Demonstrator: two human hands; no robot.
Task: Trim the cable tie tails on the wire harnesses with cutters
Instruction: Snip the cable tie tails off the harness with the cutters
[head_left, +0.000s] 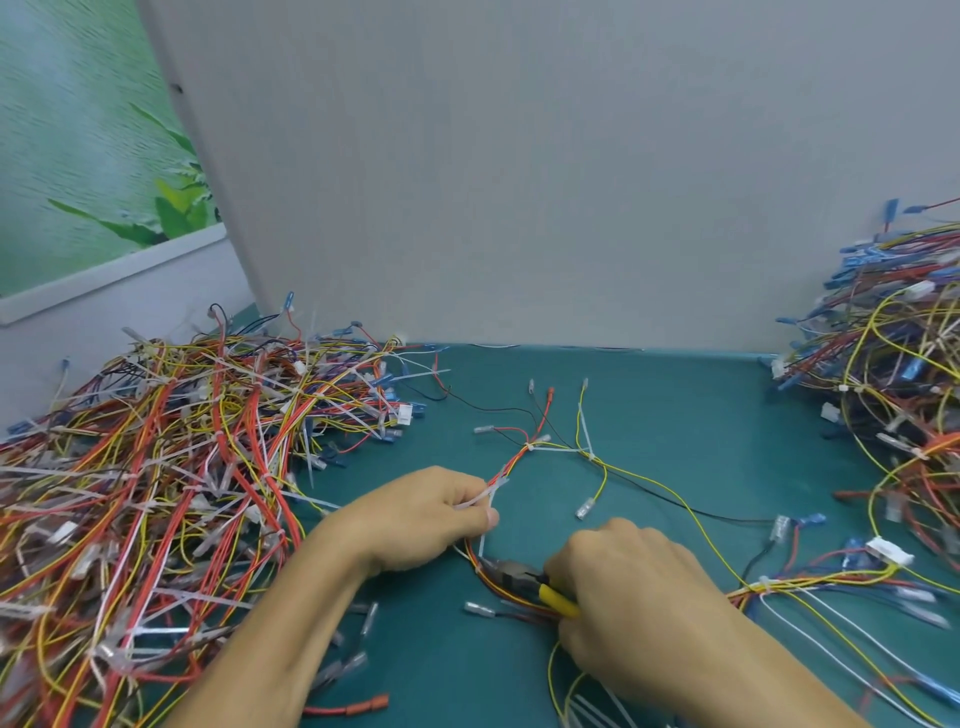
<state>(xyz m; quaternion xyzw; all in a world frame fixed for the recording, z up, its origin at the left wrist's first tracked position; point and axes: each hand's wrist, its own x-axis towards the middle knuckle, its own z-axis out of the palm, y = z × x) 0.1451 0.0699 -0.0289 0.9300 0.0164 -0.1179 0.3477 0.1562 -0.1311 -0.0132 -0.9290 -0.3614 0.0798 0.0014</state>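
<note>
A wire harness (517, 460) is spread on the green surface (675, 415), hemmed in by one harness heap (156, 467) at left and another heap (893, 374) at right; a grey partition (519, 182) is set behind. Its white cable tie tail (480, 496) is pinched by the left hand (426, 519); yellow-handled cutters (530, 579) are gripped by the right hand (639, 587), nose against the harness.

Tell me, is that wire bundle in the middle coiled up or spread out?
Spread out: the wire bundle fans its ends apart across the green mat.

Two hands (423, 519) (631, 597), one pair of cutters (519, 571), two harness heaps (171, 467) (893, 374), one spread harness (530, 446)
</note>
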